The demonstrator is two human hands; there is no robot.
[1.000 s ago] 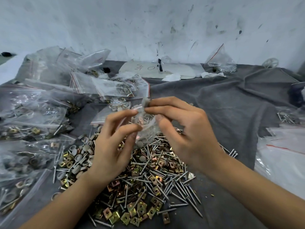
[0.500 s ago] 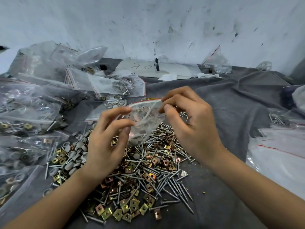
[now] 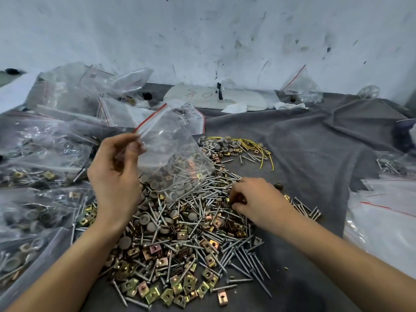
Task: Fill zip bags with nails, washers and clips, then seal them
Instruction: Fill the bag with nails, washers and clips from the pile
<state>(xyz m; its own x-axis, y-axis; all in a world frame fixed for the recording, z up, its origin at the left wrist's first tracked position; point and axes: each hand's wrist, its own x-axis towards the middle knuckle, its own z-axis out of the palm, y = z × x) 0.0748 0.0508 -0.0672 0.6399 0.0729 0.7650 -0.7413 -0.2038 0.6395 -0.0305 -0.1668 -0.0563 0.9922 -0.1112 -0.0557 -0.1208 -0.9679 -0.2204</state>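
Near the front edge of the tabletop, on the grey cloth [image 3: 315, 154], lies the loose pile [image 3: 180, 244] of nails, washers and clips, and the right hand [image 3: 254, 199] rests on its right side, fingers curled down and drawn together, tips pinching a copper clip [image 3: 237, 198]. Further in, over the pile's left part, the left hand [image 3: 114, 174] pinches the top corner of the zip bag [image 3: 171, 149] between thumb and bent fingers, the hardware sagging in its lower end; filled bags [image 3: 40, 154] crowd the left edge
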